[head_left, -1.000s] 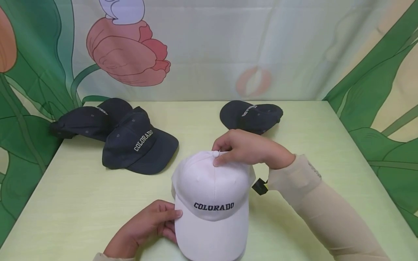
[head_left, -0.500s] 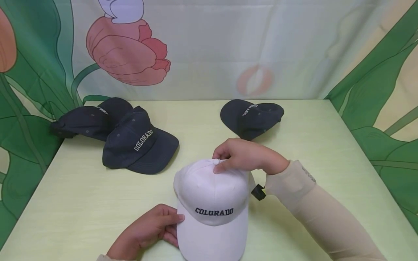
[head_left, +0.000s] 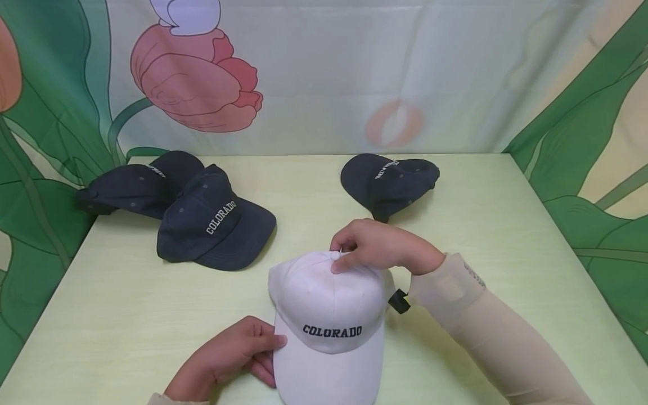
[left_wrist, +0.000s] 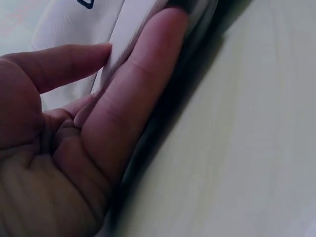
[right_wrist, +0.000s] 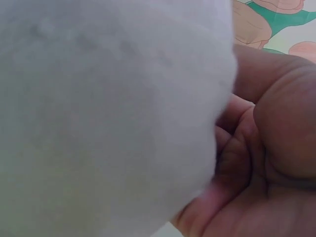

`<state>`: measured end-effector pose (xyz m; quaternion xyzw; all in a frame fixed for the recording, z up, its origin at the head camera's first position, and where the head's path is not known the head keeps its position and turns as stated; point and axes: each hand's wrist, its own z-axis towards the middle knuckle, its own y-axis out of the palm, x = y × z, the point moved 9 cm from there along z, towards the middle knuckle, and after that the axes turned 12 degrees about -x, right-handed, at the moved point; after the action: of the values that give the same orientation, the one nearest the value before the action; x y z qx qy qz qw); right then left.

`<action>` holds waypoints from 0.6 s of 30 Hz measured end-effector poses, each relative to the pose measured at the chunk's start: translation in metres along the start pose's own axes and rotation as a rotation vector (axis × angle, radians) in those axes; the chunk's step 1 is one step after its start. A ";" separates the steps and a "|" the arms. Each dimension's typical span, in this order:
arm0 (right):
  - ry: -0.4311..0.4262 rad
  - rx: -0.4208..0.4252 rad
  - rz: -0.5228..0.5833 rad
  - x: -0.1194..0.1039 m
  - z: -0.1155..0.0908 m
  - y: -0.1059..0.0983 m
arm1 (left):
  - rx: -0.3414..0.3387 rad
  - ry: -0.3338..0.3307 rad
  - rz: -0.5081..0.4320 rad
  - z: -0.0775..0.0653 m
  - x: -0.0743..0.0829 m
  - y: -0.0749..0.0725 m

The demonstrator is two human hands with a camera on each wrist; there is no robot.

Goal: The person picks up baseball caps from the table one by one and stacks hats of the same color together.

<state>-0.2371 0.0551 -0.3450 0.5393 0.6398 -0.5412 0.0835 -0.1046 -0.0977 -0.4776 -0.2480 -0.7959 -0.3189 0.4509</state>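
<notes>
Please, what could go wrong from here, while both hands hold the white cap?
The right hand pinches the white cap near its top button, so the fabric there might crease. The left hand grips only one edge of the brim, so an uneven pull could twist the cap. A dark cap lies just beyond the right hand and might be bumped.
</notes>
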 end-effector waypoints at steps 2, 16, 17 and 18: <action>-0.001 0.002 -0.007 0.000 0.001 0.000 | 0.005 -0.012 0.043 -0.001 0.000 0.000; 0.012 -0.003 -0.019 0.004 0.002 0.002 | 0.006 -0.123 0.250 -0.001 0.008 0.000; 0.011 -0.004 -0.018 0.004 0.002 0.002 | 0.005 -0.129 0.261 -0.001 0.009 0.001; 0.010 -0.005 -0.017 0.005 0.002 0.002 | 0.004 -0.136 0.268 -0.001 0.010 0.001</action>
<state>-0.2381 0.0558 -0.3503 0.5364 0.6462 -0.5374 0.0770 -0.1079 -0.0965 -0.4683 -0.3723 -0.7850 -0.2367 0.4348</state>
